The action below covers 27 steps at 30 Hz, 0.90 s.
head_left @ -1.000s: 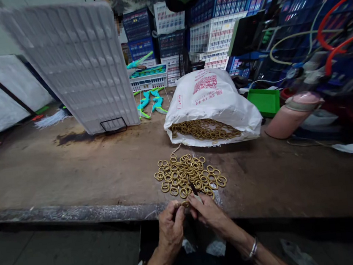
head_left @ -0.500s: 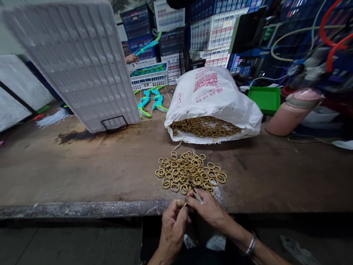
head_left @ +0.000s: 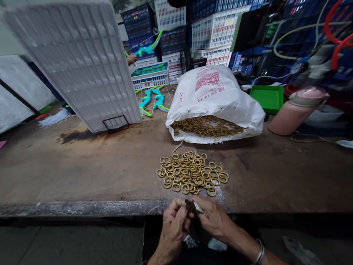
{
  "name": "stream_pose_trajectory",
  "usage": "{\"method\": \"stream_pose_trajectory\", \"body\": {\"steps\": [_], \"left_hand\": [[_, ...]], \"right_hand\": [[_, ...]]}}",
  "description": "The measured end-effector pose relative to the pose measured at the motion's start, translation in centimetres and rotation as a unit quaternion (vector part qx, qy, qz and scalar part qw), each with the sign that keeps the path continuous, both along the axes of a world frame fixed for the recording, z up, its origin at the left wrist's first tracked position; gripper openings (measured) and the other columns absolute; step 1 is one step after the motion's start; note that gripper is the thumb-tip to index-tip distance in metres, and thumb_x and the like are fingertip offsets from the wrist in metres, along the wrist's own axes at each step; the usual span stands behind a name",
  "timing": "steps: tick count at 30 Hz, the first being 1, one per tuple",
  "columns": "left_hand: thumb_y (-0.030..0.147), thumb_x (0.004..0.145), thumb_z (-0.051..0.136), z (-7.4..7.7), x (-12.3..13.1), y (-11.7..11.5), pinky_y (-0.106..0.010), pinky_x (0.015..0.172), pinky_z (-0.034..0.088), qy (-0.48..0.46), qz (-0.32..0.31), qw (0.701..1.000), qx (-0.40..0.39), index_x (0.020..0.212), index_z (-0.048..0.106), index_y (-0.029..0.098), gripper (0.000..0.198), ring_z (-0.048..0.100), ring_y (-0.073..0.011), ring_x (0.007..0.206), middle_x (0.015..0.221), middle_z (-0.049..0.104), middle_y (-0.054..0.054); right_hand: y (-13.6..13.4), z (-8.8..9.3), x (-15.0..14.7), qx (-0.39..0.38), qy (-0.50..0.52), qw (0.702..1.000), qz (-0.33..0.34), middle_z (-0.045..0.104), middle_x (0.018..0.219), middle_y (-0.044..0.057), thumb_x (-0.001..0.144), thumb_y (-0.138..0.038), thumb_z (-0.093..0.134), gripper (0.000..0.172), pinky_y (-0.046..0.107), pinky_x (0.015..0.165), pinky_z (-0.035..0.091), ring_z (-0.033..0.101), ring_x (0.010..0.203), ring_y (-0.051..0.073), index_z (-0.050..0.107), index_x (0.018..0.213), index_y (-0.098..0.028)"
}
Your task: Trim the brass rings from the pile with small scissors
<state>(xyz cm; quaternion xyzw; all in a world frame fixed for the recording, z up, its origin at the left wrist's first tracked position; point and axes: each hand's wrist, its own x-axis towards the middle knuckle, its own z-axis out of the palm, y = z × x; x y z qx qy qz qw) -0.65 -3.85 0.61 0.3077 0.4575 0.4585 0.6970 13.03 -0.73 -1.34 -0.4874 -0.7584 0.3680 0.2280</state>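
Observation:
My left hand (head_left: 174,228) and my right hand (head_left: 212,221) meet just below the table's front edge, fingers pinched together. My right hand grips a small dark tool with a pale blade (head_left: 194,207). My left hand's fingertips pinch something small against it, too hidden to name. Just beyond the hands lies a pile of gold rings (head_left: 192,172) on the brown table (head_left: 72,170). Behind the pile a white sack (head_left: 213,96) lies on its side, its mouth open and full of more gold rings (head_left: 206,127).
A white moulded tray (head_left: 76,63) stands propped on a wire stand. Teal toy bows (head_left: 152,99) lie behind it, where another person's hand (head_left: 130,59) holds one. Stacked crates, a green bin (head_left: 268,98), a pink flask (head_left: 295,110) and hoses crowd the back right.
Both hands drew back from the ring pile toward me, below the table edge. The tool, earlier pointing up at the pile, now lies flatter between the fingers. The other person raised a bow.

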Motion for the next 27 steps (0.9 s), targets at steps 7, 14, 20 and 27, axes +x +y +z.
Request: {"method": "stream_pose_trajectory", "body": {"steps": [7, 14, 20, 27], "left_hand": [[0.045, 0.074, 0.053, -0.5, -0.1, 0.1, -0.017, 0.04, 0.018, 0.038, 0.002, 0.998, 0.041, 0.069, 0.041, 0.018, 0.03, 0.024, -0.0024, 0.039, 0.049, 0.034, 0.009], [0.045, 0.076, 0.051, -0.7, -0.3, -0.5, -0.016, 0.038, 0.019, 0.058, 0.001, 0.997, 0.058, 0.068, 0.043, 0.016, 0.03, 0.025, -0.0023, 0.04, 0.053, 0.037, 0.007], [0.044, 0.078, 0.048, 1.7, -0.7, -2.1, -0.016, 0.033, 0.017, 0.017, -0.075, 0.996, 0.051, 0.071, 0.049, 0.016, 0.029, 0.027, -0.0028, 0.034, 0.044, 0.038, 0.006], [0.039, 0.077, 0.051, 0.1, -1.7, -1.0, -0.016, 0.033, 0.022, -0.079, 0.022, 0.997, -0.013, 0.074, 0.052, 0.014, 0.025, 0.036, -0.0037, 0.037, 0.059, 0.054, 0.0]], "right_hand": [[-0.1, 0.2, -0.3, 0.013, -0.077, 0.997, 0.021, 0.055, 0.063, 0.0, 0.059, -0.005, 0.035, 0.027, 0.021, 0.057, 0.031, 0.051, 0.06, 0.013, 0.049, 0.077, -0.019], [0.1, -0.3, -0.3, 0.029, -0.133, 0.99, 0.02, 0.056, 0.063, 0.0, 0.063, -0.006, 0.036, 0.025, 0.021, 0.053, 0.026, 0.049, 0.057, 0.012, 0.049, 0.081, -0.019], [1.3, -0.8, -0.2, 0.071, -0.191, 0.978, -0.052, 0.058, 0.065, 0.002, 0.07, -0.007, 0.037, 0.02, 0.022, 0.051, 0.023, 0.051, 0.057, 0.012, 0.049, 0.083, -0.017], [2.4, 0.2, -1.7, 0.126, -0.229, 0.962, -0.081, 0.064, 0.086, 0.002, 0.073, -0.012, 0.043, 0.032, 0.023, 0.056, 0.027, 0.058, 0.07, 0.015, 0.045, 0.104, -0.022]]}}
